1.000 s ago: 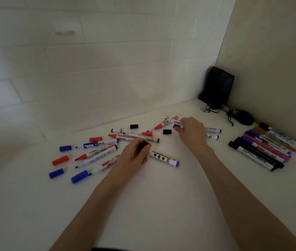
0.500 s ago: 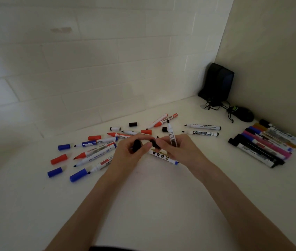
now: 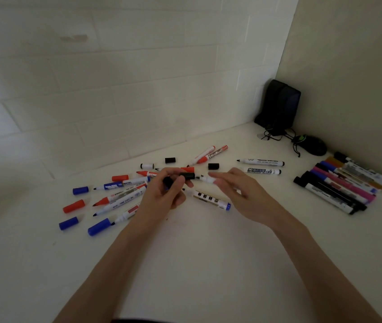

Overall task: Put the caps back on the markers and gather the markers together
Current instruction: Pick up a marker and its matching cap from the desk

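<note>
Clutter first: black device [image 3: 278, 106] and black mouse [image 3: 312, 145] in the far right corner; gathered markers [image 3: 339, 185] side by side along the counter's [image 3: 208, 257] right side. Loose caps counted: three blue caps [image 3: 80, 190], three red caps [image 3: 73, 206], two black caps [image 3: 170, 160]. Two uncapped black markers [image 3: 261, 162] lie just beyond my right grip [image 3: 239, 194]. Left grip [image 3: 162, 197] pinches a black cap [image 3: 187, 176], fingers curled. Right grip pinches an open marker [image 3: 208, 179], nib just beside the cap's mouth. Both grips hover over a blue-ended marker [image 3: 211, 199].
</note>
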